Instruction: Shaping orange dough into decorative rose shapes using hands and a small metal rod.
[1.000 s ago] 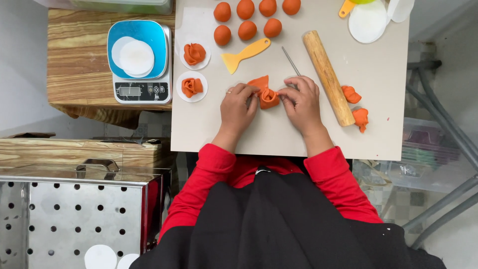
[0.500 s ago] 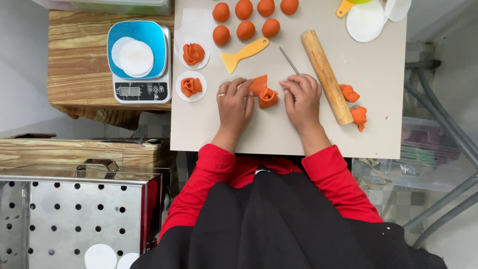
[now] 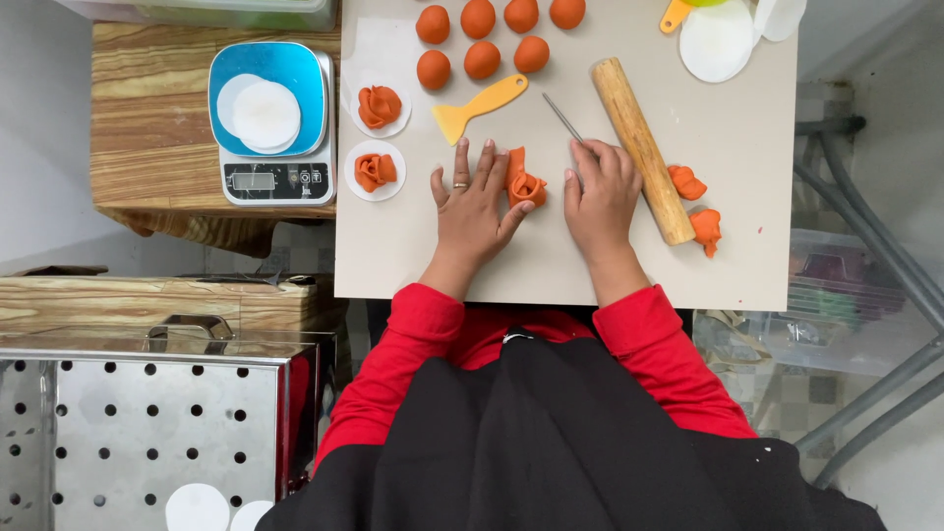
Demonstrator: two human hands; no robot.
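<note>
My left hand (image 3: 472, 202) lies flat on the beige board (image 3: 393, 246) with its fingers spread. Its thumb touches a folded orange dough piece (image 3: 524, 184) that sits between my hands. My right hand (image 3: 600, 192) is just right of the dough, fingers curled over the near end of a thin metal tool (image 3: 560, 115) lying slantwise on the board. A wooden rolling pin (image 3: 639, 147) lies right beside that hand.
Several orange dough balls (image 3: 482, 39) and a yellow scraper (image 3: 482, 106) lie at the far edge. Two shaped dough flowers (image 3: 379, 106) rest on white rounds at the left. A blue scale (image 3: 273, 118) holds white rounds. Dough scraps (image 3: 693, 202) lie right of the pin. A perforated metal box (image 3: 138, 433) stands lower left.
Both hands have left the dough piece. The left hand has spread flat beside it, and the right hand has moved up and right onto the metal tool.
</note>
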